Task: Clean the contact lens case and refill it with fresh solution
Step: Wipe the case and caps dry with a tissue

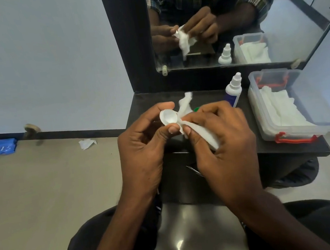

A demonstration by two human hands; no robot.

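Observation:
My left hand (141,147) pinches a white contact lens case (168,118) between thumb and fingers, one round well facing up. My right hand (223,140) holds a white tissue (184,106) pressed against the case's other half, which the tissue and fingers hide. A white solution bottle (233,89) with a blue label and a nozzle cap stands upright on the dark shelf (290,149), just behind my right hand. A small green thing (197,109), partly hidden, lies behind my right fingers.
A clear plastic box (292,104) with red latches holds folded white tissues at the shelf's right. A mirror (229,16) above the shelf reflects my hands. On the floor at left lie a crumpled tissue (87,143) and a blue packet (0,147).

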